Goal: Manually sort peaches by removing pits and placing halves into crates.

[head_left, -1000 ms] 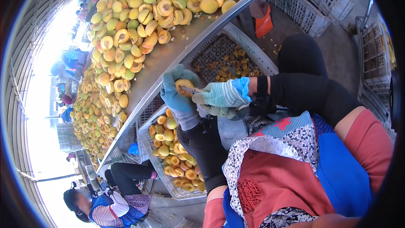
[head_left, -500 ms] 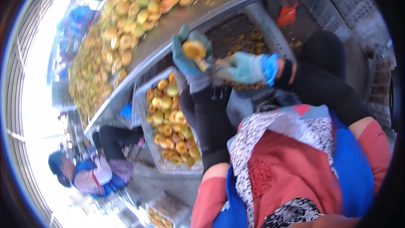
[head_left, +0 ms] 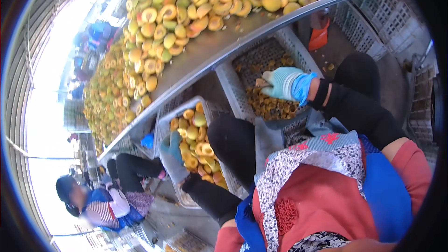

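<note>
Orange-yellow halved fruit (head_left: 154, 60) is heaped along the sloping metal table (head_left: 219, 49) that is seen at the upper left; beneath its edge, a seated co-worker (head_left: 100, 200) is glimpsed at the lower left; next, a white slatted crate of fruit halves (head_left: 193, 142) is set by the left knee, and the gloved left hand (head_left: 171, 151) is lowered to its near rim, the fingers loosely spread over the halves, nothing being visibly held; farther right, a second white crate (head_left: 275, 72) with dark pits and scraps is placed, and the gloved right hand (head_left: 284, 83) is held over it, the fingers curled; whether a pit is pinched cannot be told; the step is judged to be dropping sorted pieces; a fresh fruit from the table is called for next.
</note>
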